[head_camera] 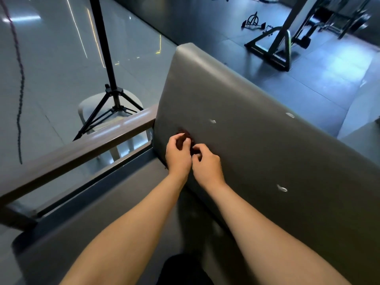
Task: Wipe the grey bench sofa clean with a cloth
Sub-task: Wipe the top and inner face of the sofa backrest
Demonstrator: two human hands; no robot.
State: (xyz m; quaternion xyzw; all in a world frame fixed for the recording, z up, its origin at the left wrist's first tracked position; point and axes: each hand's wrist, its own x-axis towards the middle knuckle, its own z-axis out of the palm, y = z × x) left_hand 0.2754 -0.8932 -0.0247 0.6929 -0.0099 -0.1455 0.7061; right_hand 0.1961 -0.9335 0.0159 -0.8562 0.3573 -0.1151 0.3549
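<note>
- The grey bench sofa (257,130) fills the middle and right, its backrest tilted away above the seat (smooth dark padding).
- A wooden armrest (82,149) runs along the sofa's left end.
- A black tripod (112,95) stands on the glossy floor beyond the armrest, with a white chair (86,108) just behind its legs.
- A gym frame (275,48) stands well apart, top right.
- The left hand (177,155) and right hand (207,163) meet at the backrest's lower left, fingers curled; each grip pinches the cloth.
- The cloth (186,133) is dark red and bunched between both hands against the backrest (mostly hidden).
- Small pale marks (212,121) dot the backrest.
</note>
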